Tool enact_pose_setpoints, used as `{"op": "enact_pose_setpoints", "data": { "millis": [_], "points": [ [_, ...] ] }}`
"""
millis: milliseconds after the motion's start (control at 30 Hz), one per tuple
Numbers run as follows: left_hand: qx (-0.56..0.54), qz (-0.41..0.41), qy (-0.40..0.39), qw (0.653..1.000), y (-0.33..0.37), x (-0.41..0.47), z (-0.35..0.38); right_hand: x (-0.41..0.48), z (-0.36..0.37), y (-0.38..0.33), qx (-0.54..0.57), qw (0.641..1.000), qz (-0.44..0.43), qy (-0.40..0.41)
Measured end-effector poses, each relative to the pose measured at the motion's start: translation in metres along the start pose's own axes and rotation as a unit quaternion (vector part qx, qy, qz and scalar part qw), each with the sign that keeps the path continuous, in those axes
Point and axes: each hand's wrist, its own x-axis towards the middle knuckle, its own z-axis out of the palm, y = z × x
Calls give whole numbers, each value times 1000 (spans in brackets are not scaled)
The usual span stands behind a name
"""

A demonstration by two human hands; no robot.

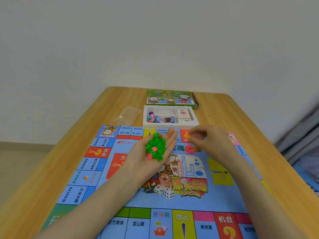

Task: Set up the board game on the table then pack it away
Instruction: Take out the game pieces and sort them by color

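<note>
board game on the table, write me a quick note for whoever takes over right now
Left hand: palm up, open, carrying a heap of green pieces with a few pink ones mixed in.
Right hand: fingers curled, seems to pinch a pink piece; blurred.
Things: board spread flat; loose pink pieces on its middle; white tray beyond it holds cards and pawns; box and clear bag further back.
Done: board laid out.
Left: sort the pieces, set out cards and pawns, then pack away.
</note>
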Motion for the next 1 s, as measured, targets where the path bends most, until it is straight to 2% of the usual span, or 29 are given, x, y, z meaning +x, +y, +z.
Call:
{"op": "enact_pose_setpoints", "data": {
  "millis": [67,133,200,267,400,700,1000],
  "points": [
    [11,5,10,1000,0,2,-1,-7,3,-19,71,992,-94,47],
    [15,2,13,1000,1,6,-5,-14,13,-37,106,977,-185,23],
    [-1,-24,-4,1000,3,9,-9,-19,27,-47,78,971,-224,-23],
    [-11,-39,-6,999,4,11,-12,-20,36,-49,47,973,-224,-41],
    [-6,-35,-7,999,0,10,-9,-18,37,-46,58,978,-193,-49],
    [-4,-42,-20,999,-3,6,-9,-16,38,-45,51,977,-199,-66],
    [15,-35,-1,999,-4,6,-11,-15,35,-46,47,974,-194,-104]
  ]
}}
